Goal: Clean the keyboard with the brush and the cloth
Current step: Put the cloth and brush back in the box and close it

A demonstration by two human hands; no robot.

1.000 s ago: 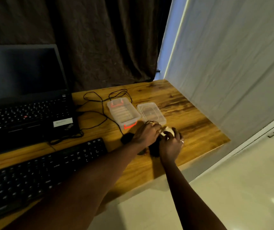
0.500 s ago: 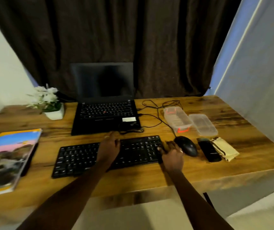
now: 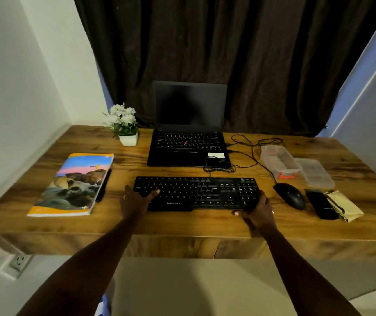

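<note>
**A:** Which step?

**B:** Positioning. Your left hand (image 3: 137,200) and right hand (image 3: 258,210) each have their grip clamped on an end of the keyboard (image 3: 197,192), mid-worktop (image 3: 205,224).

**A:** Next?

**B:** Probably the black brush (image 3: 321,205) and cloth (image 3: 344,207), right of the keyboard past the mouse (image 3: 290,195).

**A:** Changed?

**B:** Half a second ago your left hand lay mid-keyboard; now it's at the left end.

free: bare desk (image 3: 182,224) strip in front of keyboard (image 3: 197,192) | left: book (image 3: 73,184) near | right: mouse (image 3: 290,195) just beside | behind: laptop (image 3: 187,147), cables (image 3: 219,167)
</note>
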